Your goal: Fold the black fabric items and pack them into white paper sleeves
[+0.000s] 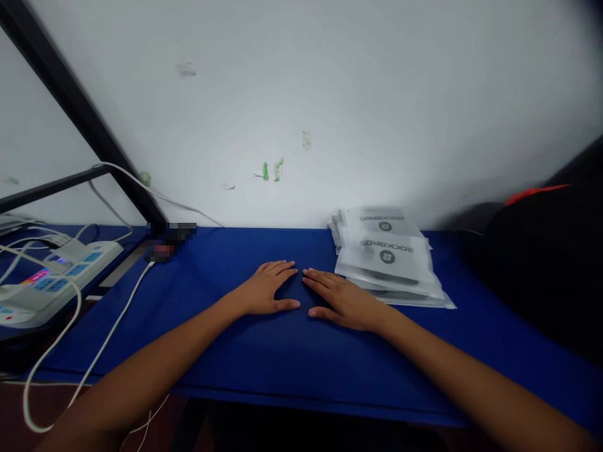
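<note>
My left hand (266,289) lies palm down on the blue table (273,358), fingers stretched out and thumb apart. My right hand (343,300) rests flat beside it, with its fingertips pointing toward those of the left and a small gap between them. Neither hand holds anything. Just behind my right hand is a stack of frosted plastic zip bags (386,251) printed with a dark logo and the word ROCKBROS, upside down from here. What the bags contain is hard to make out.
At the left, a white power strip (70,276) carries plugs and several white cables (113,345). A blurred-out dark device (169,242) sits at the table's back left, near a black metal frame (80,107). A large black object with a red edge (532,263) takes up the right. Behind stands a white wall (377,113).
</note>
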The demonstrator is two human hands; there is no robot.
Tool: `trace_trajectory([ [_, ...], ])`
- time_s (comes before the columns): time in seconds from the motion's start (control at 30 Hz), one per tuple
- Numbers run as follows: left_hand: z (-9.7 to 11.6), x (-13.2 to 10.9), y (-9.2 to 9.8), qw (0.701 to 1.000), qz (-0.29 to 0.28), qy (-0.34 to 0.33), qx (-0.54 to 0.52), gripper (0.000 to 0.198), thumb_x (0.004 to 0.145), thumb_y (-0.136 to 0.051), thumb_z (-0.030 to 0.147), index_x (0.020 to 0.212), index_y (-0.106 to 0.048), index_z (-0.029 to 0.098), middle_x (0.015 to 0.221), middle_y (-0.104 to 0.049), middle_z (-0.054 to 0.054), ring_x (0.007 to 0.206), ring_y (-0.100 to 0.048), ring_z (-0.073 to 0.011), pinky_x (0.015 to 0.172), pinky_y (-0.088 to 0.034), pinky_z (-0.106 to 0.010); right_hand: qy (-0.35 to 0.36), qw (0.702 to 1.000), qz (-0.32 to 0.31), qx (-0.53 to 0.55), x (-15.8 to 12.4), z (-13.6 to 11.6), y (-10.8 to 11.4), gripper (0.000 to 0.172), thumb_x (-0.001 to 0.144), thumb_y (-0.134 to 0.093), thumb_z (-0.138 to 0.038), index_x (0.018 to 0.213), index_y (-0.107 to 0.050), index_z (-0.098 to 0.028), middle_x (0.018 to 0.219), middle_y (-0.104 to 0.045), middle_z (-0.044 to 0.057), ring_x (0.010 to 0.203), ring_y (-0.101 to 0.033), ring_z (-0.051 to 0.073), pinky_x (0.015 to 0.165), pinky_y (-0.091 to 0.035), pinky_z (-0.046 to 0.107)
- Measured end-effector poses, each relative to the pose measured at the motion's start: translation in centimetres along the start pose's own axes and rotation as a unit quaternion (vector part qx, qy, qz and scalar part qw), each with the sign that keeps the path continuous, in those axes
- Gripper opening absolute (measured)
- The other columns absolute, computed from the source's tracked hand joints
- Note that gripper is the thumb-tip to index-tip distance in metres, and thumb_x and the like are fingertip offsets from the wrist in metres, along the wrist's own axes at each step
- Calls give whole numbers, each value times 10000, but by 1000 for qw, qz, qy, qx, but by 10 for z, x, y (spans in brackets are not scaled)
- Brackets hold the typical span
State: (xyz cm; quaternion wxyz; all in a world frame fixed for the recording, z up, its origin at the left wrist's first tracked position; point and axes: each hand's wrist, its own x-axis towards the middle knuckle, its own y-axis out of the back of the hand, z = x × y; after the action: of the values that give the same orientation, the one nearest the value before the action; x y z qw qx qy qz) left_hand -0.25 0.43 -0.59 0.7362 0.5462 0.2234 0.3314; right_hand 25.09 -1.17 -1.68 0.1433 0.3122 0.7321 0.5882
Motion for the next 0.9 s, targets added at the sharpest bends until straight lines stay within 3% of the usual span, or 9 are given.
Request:
trace_trajectory([
  [0.2, 0, 1, 0, 1000, -11, 9, 3, 785, 843, -534, 701, 1439, -398, 209, 1556, -324, -113, 1436, -279, -309, 1163, -212, -472, -9, 1000, -27, 8, 0, 1, 4, 744, 927, -414, -631, 1455, -407, -106, 1530, -345, 187, 1407, -345, 316, 1131, -359, 497],
  [0.47, 1, 1, 1, 1000, -11, 9, 5, 773, 841, -551, 688, 1432, -411, 210, 1553, -329, -117, 1431, -292, -311, 1160, -221, -481, 44, 999, -29, 1, -10, -4, 16, 444, 1007, -388, -352, 1366, -522, -128, 1458, -476, 158, 1348, -450, 259, 1100, -417, 439],
  [0.7, 1, 1, 2, 1000, -1, 7, 6, 782, 826, -547, 713, 1425, -422, 225, 1544, -347, -119, 1418, -317, -319, 1153, -235, -480, 115, 993, -7, 18, -16, -9, 31, 326, 997, -433, -307, 1183, -644, -142, 1134, -689, 123, 1119, -611, 225, 967, -506, 390],
  [0.8, 0, 2, 2, 1000, -8, 11, -1, 808, 817, -550, 722, 1435, -412, 220, 1551, -332, -117, 1421, -305, -331, 1155, -231, -499, 75, 997, 26, -5, -25, 2, 51, 322, 970, -477, -338, 1173, -645, -154, 1116, -678, 131, 1062, -621, 237, 930, -514, 411],
  [0.9, 0, 2, 2, 1000, -15, 14, -6, 817, 815, -550, 724, 1441, -404, 221, 1556, -323, -116, 1424, -295, -340, 1153, -231, -515, -14, 998, 20, -60, -37, 22, 70, 533, 874, -601, -457, 1329, -556, -184, 1330, -573, 161, 1209, -542, 313, 1013, -452, 503],
])
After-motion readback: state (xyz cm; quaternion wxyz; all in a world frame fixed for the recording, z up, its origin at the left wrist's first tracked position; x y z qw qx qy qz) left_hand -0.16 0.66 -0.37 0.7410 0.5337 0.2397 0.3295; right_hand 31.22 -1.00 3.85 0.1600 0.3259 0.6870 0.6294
